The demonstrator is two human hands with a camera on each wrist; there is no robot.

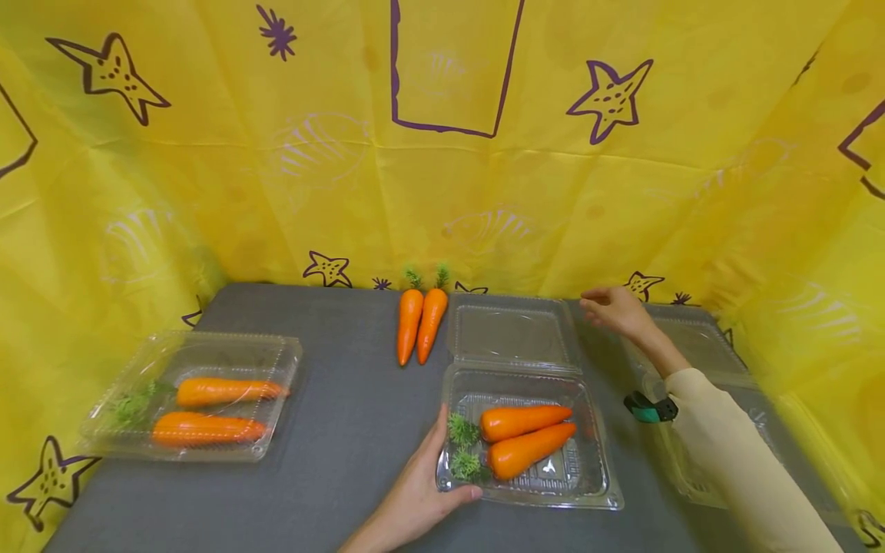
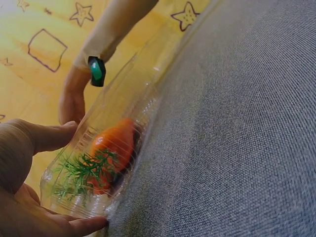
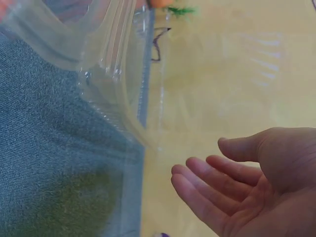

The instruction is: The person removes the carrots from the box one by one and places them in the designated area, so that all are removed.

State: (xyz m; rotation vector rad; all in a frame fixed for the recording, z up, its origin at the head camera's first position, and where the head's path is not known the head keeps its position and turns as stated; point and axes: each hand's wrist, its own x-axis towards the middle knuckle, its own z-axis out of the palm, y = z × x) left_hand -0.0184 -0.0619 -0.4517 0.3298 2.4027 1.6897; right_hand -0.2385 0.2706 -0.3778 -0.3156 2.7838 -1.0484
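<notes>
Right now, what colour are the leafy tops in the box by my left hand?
The leafy tops are green, clearest in the head view.

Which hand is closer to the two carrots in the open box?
The left. The left hand holds the box at its left side, beside the carrots' leafy ends. The right hand is farther off, by the lid's far right corner.
</notes>
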